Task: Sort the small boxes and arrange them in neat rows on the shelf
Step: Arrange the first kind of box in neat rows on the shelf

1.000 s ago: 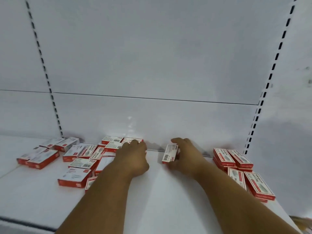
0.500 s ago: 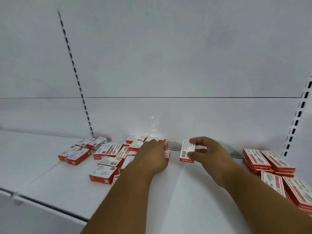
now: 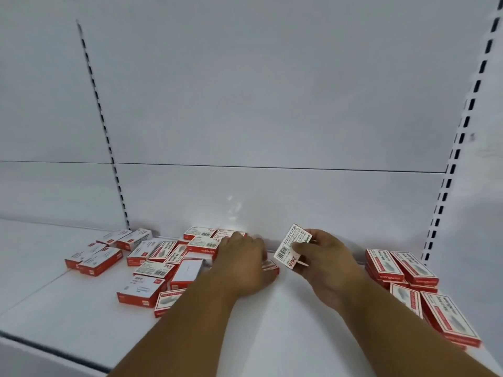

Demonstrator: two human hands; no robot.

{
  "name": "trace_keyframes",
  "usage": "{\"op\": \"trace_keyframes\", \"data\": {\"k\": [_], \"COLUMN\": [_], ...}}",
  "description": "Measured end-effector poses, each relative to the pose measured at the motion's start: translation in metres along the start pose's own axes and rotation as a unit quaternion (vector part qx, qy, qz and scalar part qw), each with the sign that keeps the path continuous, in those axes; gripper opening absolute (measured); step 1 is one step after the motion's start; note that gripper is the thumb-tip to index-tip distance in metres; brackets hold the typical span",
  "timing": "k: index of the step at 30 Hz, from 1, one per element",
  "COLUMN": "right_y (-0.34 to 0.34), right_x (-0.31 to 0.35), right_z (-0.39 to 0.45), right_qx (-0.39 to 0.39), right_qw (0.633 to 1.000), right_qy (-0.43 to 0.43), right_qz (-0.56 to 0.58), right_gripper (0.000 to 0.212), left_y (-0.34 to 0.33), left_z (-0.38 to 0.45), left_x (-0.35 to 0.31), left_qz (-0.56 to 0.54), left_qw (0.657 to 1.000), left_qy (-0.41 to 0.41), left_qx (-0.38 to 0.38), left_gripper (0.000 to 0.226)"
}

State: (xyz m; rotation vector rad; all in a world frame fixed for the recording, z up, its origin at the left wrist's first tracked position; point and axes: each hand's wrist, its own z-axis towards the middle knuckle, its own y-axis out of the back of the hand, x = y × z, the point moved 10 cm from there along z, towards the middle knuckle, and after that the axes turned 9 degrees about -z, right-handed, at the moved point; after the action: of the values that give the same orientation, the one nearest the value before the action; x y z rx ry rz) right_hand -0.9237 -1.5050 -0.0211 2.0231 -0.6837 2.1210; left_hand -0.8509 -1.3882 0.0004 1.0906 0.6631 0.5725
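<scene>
Several small red-and-white boxes lie on a white shelf (image 3: 272,336). My right hand (image 3: 324,257) holds one small box (image 3: 291,247) above the shelf near the back wall, its barcode side facing me. My left hand (image 3: 242,261) rests palm down on the right edge of a loose pile of boxes (image 3: 174,257); its fingers cover a box (image 3: 270,266) whose corner shows, and whether they grip it is hidden. A neat stacked group of boxes (image 3: 408,278) sits at the right.
A smaller cluster of boxes (image 3: 100,254) lies at the far left by a slotted upright (image 3: 109,148). Another slotted upright (image 3: 457,148) runs up the right side. The shelf's front edge (image 3: 54,352) crosses the lower left. A white back panel stands behind.
My right hand has lifted its box and turned it so the printed barcode face tilts toward me. My left hand stays on the pile. The camera view has shifted.
</scene>
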Motion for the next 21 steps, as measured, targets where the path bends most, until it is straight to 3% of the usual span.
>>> {"op": "trace_keyframes", "data": {"k": [3,5,8,10,13,15,17,19,21], "right_y": [-0.001,0.000,0.010,0.015,0.011,0.006,0.006,0.011,0.021], "right_x": [-0.002,0.000,0.000,0.002,0.000,-0.006,-0.009,-0.009,-0.003], "right_z": [-0.003,-0.004,-0.001,-0.001,-0.002,-0.003,-0.003,-0.002,0.002], "right_qx": [0.013,0.023,-0.004,-0.018,-0.006,0.012,0.013,-0.011,-0.046], "right_qw": [0.994,0.984,0.984,0.989,0.987,0.977,0.977,0.985,0.992], "right_qy": [-0.038,-0.057,-0.068,-0.063,-0.080,-0.117,-0.133,-0.117,-0.078], "right_qz": [0.101,0.168,0.163,0.133,0.140,0.179,0.166,0.128,0.091], "right_gripper": [0.007,0.007,0.008,0.013,0.022,0.041,0.045,0.037,0.029], "left_y": [0.006,0.011,0.016,0.006,-0.013,-0.023,-0.028,-0.030,-0.031], "left_z": [0.001,0.003,0.002,0.000,-0.008,-0.014,-0.015,-0.012,-0.009], "left_x": [-0.008,-0.004,0.011,0.018,0.013,0.010,0.008,0.004,0.001], "left_qz": [-0.187,-0.322,-0.436,-0.551,-0.727,-0.790,-0.828,-0.843,-0.840], "left_qw": [0.982,0.945,0.886,0.812,0.647,0.551,0.486,0.467,0.481], "left_qy": [-0.002,0.023,0.103,0.163,0.225,0.269,0.281,0.268,0.251], "left_qx": [-0.025,-0.060,-0.118,-0.102,-0.050,-0.026,-0.011,0.008,0.023], "left_gripper": [0.042,0.047,0.029,0.020,0.015,0.021,0.012,0.012,0.020]}}
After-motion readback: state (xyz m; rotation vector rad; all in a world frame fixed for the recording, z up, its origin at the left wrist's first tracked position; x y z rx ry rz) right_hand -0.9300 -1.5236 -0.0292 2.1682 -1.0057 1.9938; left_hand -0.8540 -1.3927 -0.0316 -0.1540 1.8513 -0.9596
